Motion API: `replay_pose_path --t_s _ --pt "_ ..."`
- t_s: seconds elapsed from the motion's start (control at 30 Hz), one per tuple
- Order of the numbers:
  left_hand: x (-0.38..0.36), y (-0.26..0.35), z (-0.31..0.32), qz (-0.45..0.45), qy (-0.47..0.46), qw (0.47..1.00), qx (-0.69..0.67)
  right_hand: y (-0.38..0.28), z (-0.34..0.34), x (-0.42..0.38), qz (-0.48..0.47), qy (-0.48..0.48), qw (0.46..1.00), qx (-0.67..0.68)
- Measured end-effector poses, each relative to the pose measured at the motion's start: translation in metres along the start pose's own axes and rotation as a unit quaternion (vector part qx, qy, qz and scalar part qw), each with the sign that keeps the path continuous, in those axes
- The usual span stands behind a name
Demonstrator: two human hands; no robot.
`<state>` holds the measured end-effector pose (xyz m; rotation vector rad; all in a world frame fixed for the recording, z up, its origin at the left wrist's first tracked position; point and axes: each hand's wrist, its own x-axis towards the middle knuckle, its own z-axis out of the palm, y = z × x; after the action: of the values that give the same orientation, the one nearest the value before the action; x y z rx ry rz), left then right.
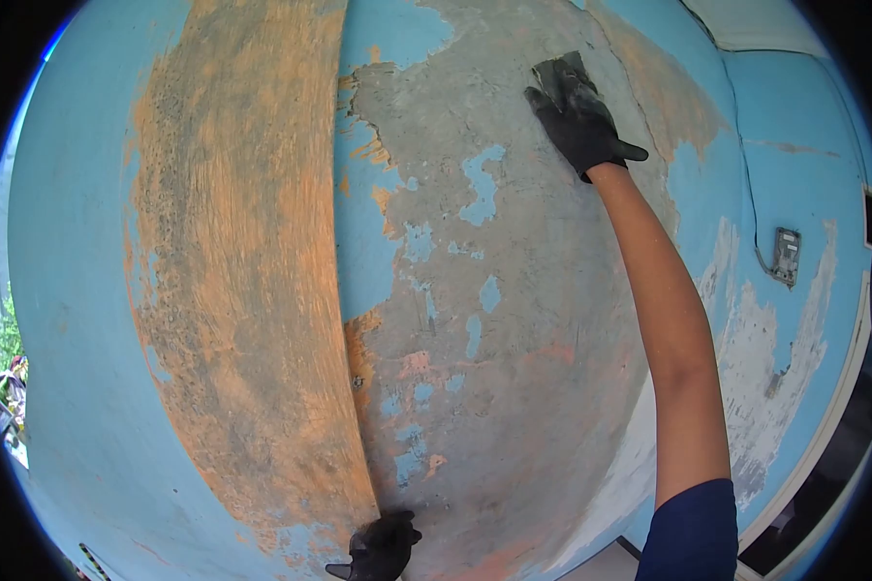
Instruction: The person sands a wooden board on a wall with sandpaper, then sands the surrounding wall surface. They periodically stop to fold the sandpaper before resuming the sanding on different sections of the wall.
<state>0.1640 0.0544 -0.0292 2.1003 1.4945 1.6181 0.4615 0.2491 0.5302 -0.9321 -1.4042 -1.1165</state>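
Observation:
My right hand (583, 121), in a black glove, is raised high against the wall (543, 261). Its palm presses a dark, flat piece like sandpaper (560, 70) onto grey bare plaster; thumb and little finger stick out to the sides. Low in the view, my left hand (383, 549), also black-gloved, is at the wall by the lower end of a raised orange-brown strip (252, 242). One finger points out left and the others lean right; nothing shows in it. Its lower part is cut off by the frame edge.
Flaking blue paint (363, 261) surrounds the grey plaster. On the right, a small electrical box (787, 256) hangs on a dark cable (743, 165) beside whitish scraped patches (746, 378). A framed opening (824, 465) stands at lower right. Plants (3, 334) show at the far left.

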Motion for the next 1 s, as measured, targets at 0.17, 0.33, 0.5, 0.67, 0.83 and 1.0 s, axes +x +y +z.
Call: replay_pose_path --t_s 0.17,0.33,0.5,0.67,0.83,1.0 --pt "-0.001 -0.006 0.007 -0.029 0.007 0.999 -0.036 0.018 0.021 0.014 -0.041 0.053 0.998 -0.002" --pt "-0.002 -0.008 0.008 -0.075 -0.009 0.989 -0.124 0.031 0.015 0.02 -0.047 0.063 0.997 0.022" --pt "0.0 -0.002 0.003 -0.045 -0.031 0.998 0.032 0.053 -0.008 0.022 -0.061 -0.013 0.993 0.099" --pt "-0.005 -0.015 0.013 -0.034 -0.003 0.999 -0.01 0.09 -0.02 0.018 -0.198 -0.03 0.98 -0.019" --pt "-0.009 -0.02 0.013 -0.094 -0.016 0.988 -0.124 0.112 0.025 0.056 0.022 -0.027 0.998 -0.049" --pt "-0.01 -0.009 0.006 -0.055 -0.021 0.997 -0.045 0.038 0.017 0.034 -0.369 0.099 0.922 0.063"
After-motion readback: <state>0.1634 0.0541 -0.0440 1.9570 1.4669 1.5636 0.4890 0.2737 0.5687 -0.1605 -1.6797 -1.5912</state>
